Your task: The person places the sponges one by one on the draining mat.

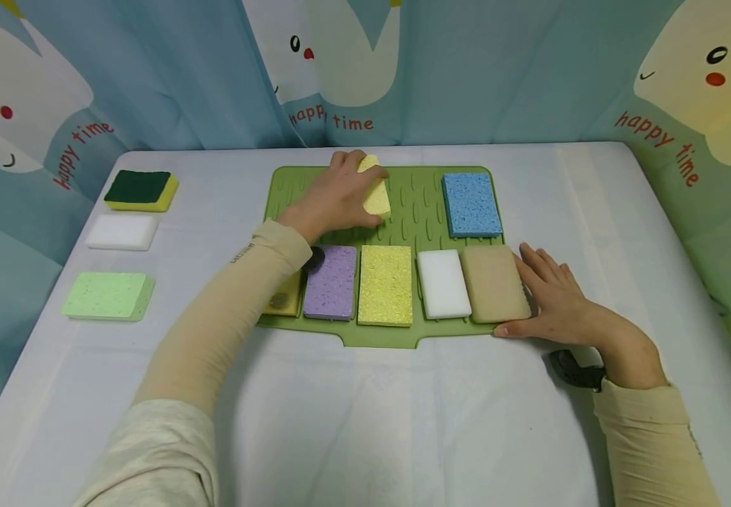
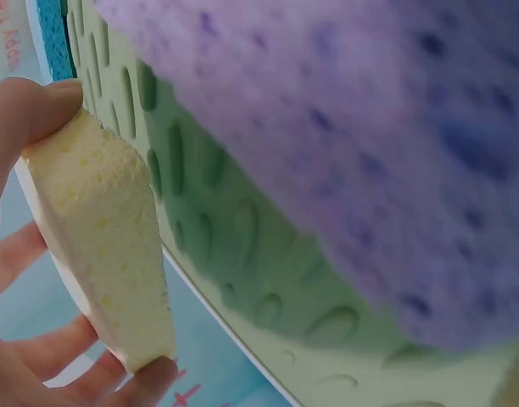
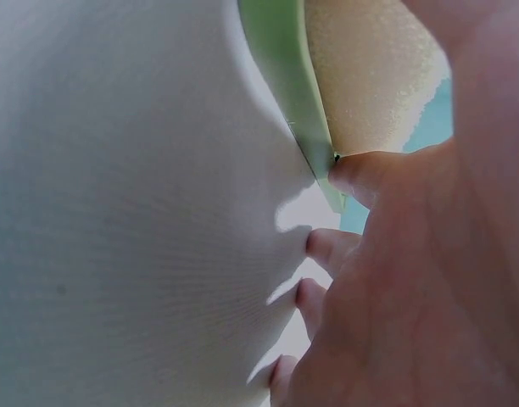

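Above the back of the green ridged mat [image 1: 413, 204], my left hand [image 1: 330, 197] pinches a pale yellow sponge [image 1: 377, 197] between thumb and fingertips. In the left wrist view the sponge [image 2: 107, 246] stands tilted; I cannot tell whether it touches the mat. My right hand [image 1: 555, 303] rests with fingers spread at the mat's right edge, beside a beige sponge [image 1: 496, 285]. Along the mat's front lie a white sponge [image 1: 444, 285], a bright yellow sponge [image 1: 386, 285], a purple sponge [image 1: 330, 282] and a yellowish block [image 1: 284, 299], partly hidden by my left arm.
A blue sponge [image 1: 472, 204] lies at the mat's back right. On the white table [image 1: 403, 422], to the left, are a green-and-yellow scouring sponge [image 1: 140, 190], a white block [image 1: 122, 232] and a light green sponge [image 1: 108, 296]. A printed curtain [image 1: 498, 70] hangs behind.
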### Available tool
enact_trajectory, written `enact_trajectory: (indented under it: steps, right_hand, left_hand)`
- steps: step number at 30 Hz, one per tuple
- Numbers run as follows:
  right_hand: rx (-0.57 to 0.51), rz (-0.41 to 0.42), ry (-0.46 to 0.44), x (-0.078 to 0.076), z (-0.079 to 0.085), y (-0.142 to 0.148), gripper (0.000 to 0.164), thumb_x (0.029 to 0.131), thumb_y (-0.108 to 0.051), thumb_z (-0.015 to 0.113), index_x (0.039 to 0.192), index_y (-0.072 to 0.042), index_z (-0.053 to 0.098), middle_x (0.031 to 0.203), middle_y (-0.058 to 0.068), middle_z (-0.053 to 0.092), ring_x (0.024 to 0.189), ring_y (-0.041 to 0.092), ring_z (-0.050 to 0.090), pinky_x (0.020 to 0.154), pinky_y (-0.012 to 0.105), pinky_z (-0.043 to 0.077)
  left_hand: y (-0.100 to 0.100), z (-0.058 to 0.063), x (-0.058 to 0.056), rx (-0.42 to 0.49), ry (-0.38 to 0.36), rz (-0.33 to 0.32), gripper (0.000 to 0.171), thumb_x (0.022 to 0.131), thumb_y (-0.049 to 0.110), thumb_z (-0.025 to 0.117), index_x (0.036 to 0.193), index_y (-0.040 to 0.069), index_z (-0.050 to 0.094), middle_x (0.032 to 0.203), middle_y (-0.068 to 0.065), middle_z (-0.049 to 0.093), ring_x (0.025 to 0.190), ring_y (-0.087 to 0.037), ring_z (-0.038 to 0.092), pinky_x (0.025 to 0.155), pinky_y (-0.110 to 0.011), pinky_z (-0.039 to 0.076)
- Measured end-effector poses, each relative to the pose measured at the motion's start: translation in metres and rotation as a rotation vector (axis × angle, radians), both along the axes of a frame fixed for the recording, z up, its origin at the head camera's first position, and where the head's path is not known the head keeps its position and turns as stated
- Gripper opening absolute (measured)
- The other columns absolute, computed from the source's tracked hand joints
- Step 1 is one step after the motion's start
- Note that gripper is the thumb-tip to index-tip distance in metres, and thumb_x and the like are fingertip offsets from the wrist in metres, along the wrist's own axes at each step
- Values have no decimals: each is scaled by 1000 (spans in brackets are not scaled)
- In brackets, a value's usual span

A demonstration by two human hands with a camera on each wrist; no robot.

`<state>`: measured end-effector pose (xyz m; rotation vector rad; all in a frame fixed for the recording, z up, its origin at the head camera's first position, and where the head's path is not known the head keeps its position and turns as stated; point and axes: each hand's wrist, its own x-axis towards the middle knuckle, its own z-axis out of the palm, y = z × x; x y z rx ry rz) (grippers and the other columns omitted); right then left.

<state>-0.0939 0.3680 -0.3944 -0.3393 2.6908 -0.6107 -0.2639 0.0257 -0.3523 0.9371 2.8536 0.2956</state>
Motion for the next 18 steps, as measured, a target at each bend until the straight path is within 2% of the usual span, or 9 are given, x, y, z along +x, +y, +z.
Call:
enact_trajectory:
  steps: [18]
  right_hand:
    - [-16,1,1,1,1,0,127,73,-49,83,160,-8,1,164,26,-6,149,52,-8,112,75,-5]
  left_hand:
    - [35,-1,3,-65,-21,-51,71,84,53,71,146,28,46,155,-16,32,140,-36,31,104,-48,45]
